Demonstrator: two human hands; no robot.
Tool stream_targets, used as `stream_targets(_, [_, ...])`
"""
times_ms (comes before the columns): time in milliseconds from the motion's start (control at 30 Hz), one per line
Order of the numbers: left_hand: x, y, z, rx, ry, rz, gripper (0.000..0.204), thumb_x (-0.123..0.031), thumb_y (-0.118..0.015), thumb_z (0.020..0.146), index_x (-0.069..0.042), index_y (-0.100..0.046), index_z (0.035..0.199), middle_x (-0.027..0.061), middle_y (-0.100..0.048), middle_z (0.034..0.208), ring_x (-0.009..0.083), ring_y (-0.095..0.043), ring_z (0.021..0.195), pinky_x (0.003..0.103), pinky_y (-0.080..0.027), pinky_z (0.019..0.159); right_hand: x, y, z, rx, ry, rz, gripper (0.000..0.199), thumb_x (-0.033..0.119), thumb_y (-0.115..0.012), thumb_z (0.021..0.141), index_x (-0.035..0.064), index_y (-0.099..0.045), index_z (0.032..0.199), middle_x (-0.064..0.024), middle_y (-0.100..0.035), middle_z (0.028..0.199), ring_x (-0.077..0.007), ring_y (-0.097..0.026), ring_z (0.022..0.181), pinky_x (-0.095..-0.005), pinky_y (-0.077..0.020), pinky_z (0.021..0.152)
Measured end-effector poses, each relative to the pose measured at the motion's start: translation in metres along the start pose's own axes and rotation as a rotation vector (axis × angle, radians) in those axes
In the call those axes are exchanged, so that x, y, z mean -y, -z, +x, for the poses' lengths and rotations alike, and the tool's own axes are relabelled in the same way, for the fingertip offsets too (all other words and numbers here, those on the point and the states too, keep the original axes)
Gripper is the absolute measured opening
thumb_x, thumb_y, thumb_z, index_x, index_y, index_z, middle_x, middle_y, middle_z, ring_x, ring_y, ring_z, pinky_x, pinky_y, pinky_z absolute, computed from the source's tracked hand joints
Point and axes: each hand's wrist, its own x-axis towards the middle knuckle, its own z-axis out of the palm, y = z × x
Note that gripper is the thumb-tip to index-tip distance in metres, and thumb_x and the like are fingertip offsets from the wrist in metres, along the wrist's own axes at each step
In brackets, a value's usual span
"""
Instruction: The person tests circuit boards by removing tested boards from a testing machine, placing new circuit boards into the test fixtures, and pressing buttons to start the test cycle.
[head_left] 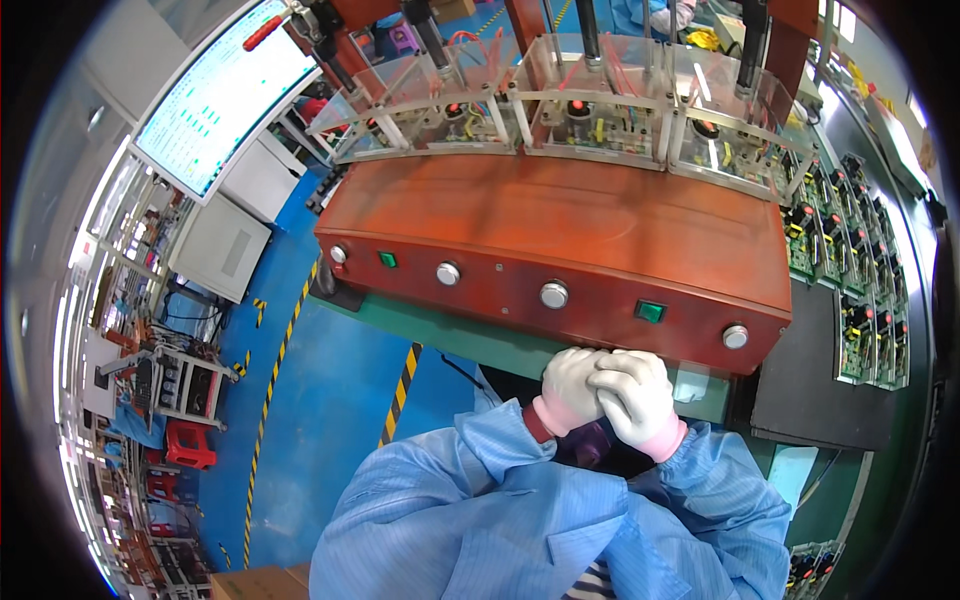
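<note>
My left hand [572, 388] and my right hand [636, 398], both in white gloves with pink cuffs, rest together at the front edge of the green bench. They touch each other, the right partly over the left. Fingers on both are curled closed, and no object shows in them. Just beyond them stands the red-brown test machine [560, 215], its front panel carrying several round silver buttons [553, 294] and two green switches [650, 311]. On its top, clear plastic covers [600, 120] enclose circuit boards [450, 125] below dark vertical rods.
At the right, several green circuit boards [872, 340] stand in rows beside a black mat [825, 370]. A lit monitor [215, 100] hangs at upper left. Yellow-black tape [402, 392] marks the blue floor; a red stool [190, 444] and loaded shelving [110, 380] stand further left.
</note>
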Motion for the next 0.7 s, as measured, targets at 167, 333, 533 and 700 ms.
stream_targets(167, [-0.0031,0.0029,0.0029,-0.016,0.009,-0.034,0.016,-0.015,-0.074,0.071,-0.007,-0.069,0.084,0.0074,-0.071,0.081,0.0284,-0.063,0.067,0.037,-0.052,0.064,-0.0003,-0.0005,-0.0009,0.001,-0.012,-0.012,0.024,0.008,-0.072,0.081,0.0111,-0.074,0.105,-0.0081,-0.068,0.120,-0.0307,-0.062,0.107,-0.0400,-0.0491,0.096])
stream_targets(333, [-0.0042,0.0045,0.0044,-0.017,0.016,-0.055,0.017,-0.015,-0.075,0.070,-0.006,-0.069,0.084,0.0077,-0.071,0.081,0.0285,-0.063,0.067,0.037,-0.052,0.064,-0.0012,-0.0002,-0.0004,0.011,-0.010,-0.019,0.024,0.007,-0.072,0.082,0.0110,-0.074,0.105,-0.0080,-0.068,0.120,-0.0304,-0.062,0.107,-0.0395,-0.0492,0.096])
stream_targets(533, [-0.0038,0.0039,0.0038,-0.019,0.015,-0.053,0.018,-0.015,-0.075,0.070,-0.006,-0.069,0.084,0.0081,-0.071,0.081,0.0286,-0.064,0.067,0.037,-0.052,0.064,-0.0006,0.0008,0.0010,0.013,-0.001,-0.019,0.024,0.006,-0.072,0.081,0.0110,-0.074,0.105,-0.0076,-0.068,0.120,-0.0301,-0.063,0.107,-0.0392,-0.0494,0.095])
stream_targets(700, [-0.0007,0.0009,0.0006,-0.018,0.014,-0.042,0.018,-0.015,-0.075,0.070,-0.006,-0.069,0.084,0.0083,-0.072,0.081,0.0287,-0.064,0.068,0.037,-0.052,0.065,-0.0011,0.0007,0.0002,0.013,-0.002,-0.016,0.025,0.005,-0.071,0.080,0.0111,-0.075,0.104,-0.0074,-0.069,0.120,-0.0300,-0.063,0.106,-0.0390,-0.0495,0.095])
